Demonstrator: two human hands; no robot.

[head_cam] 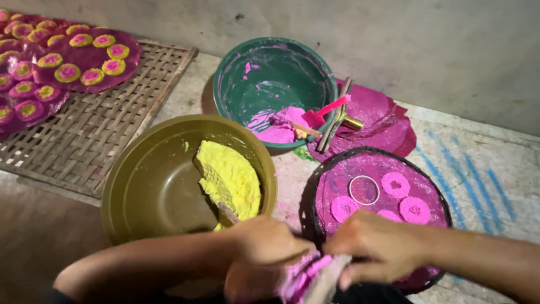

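My left hand point(264, 253) and my right hand point(374, 247) meet at the bottom centre, both gripping a pink-stained cloth point(312, 276) bunched between them. Just beyond my right hand lies a round dark tray point(315, 186) covered by a magenta sheet with three pink ring-shaped pieces point(395, 184) and a metal ring cutter point(364, 190). Beside my left hand stands an olive bowl point(146, 186) holding a lump of yellow paste point(230, 177).
A green bowl point(264, 73) at the back holds pink paste point(281, 126) and a pink spatula point(326, 110). Sticks point(334, 115) and magenta sheets point(382, 121) lie beside it. A woven bamboo mat point(107, 124) at left carries sheets with several yellow-and-pink rings point(67, 72).
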